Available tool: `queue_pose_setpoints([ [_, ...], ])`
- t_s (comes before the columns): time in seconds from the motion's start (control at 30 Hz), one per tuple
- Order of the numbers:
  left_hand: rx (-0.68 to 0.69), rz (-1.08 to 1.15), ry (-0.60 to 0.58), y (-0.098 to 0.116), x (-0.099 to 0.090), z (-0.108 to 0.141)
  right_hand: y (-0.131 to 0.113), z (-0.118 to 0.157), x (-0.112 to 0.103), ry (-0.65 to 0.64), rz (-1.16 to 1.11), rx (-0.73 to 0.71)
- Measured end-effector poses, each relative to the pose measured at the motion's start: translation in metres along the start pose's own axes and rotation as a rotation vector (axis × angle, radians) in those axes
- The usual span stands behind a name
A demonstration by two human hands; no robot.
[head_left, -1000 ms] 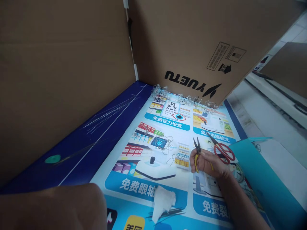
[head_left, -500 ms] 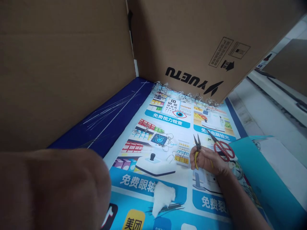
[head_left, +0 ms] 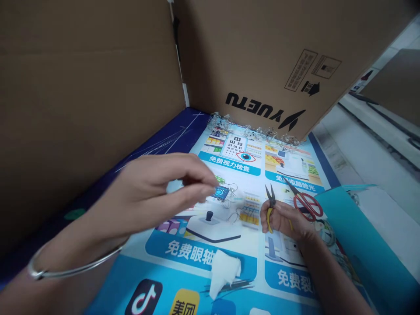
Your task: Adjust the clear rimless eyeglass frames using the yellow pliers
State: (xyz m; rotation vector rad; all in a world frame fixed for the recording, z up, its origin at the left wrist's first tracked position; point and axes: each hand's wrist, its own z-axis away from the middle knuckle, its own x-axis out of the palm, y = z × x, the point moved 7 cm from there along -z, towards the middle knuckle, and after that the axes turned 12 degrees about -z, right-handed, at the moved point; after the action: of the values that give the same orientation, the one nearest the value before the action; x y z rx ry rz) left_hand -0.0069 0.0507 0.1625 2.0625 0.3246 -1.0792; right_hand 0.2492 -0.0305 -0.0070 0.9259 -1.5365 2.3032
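My left hand (head_left: 164, 190), with a silver bangle on its wrist, hangs over the printed sheet (head_left: 203, 251). Its thumb and index finger are pinched together; what is between them, if anything, is too small to make out. Just beyond those fingertips lie several thin bent wires (head_left: 232, 191), partly hidden by the hand. In my right hand (head_left: 285, 221) are long-nose pliers (head_left: 270, 203) with yellow handles, jaws pointing away from me and slightly apart. Red-handled scissors (head_left: 307, 205) lie right beside that hand.
Cardboard walls (head_left: 262, 52) stand at the left and back. Clusters of twisted wire (head_left: 259, 132) line the back wall's foot. Straight thin wires (head_left: 157, 143) lie at left. Nearer me are crumpled white tissue (head_left: 225, 269) and dark thin strips (head_left: 238, 285). A teal folder (head_left: 357, 223) is at right.
My left hand has moved from close to the camera at lower left, forward and right to the bent wires. My right hand stays nearly in place with the pliers.
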Motion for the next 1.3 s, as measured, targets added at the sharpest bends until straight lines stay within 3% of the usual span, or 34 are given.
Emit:
queue_pose_setpoints([
  [0.1, 0.045, -0.105, -0.064, -0.012, 0.021, -0.02, 0.0, 0.0, 0.001, 0.002, 0.007, -0.002],
  [0.2, -0.011, -0.182, -0.184, -0.042, 0.054, -0.032, 0.0, -0.001, 0.003, 0.0, 0.014, -0.001],
  [0.33, -0.125, -0.206, -0.248, -0.081, 0.087, -0.035, -0.001, -0.002, 0.004, -0.002, 0.022, -0.003],
  [0.5, -0.145, -0.19, -0.302, -0.102, 0.116, -0.033, -0.001, -0.003, 0.003, 0.006, 0.022, -0.004],
  [0.73, -0.167, -0.181, -0.332, -0.11, 0.134, -0.031, 0.0, -0.006, -0.001, 0.049, 0.004, -0.013],
  [1.13, -0.216, -0.198, -0.402, -0.104, 0.161, -0.026, -0.002, -0.01, -0.004, 0.062, 0.011, -0.011],
  [1.3, -0.232, -0.212, -0.383, -0.098, 0.161, -0.024, 0.002, -0.01, -0.007, 0.057, -0.004, -0.002],
])
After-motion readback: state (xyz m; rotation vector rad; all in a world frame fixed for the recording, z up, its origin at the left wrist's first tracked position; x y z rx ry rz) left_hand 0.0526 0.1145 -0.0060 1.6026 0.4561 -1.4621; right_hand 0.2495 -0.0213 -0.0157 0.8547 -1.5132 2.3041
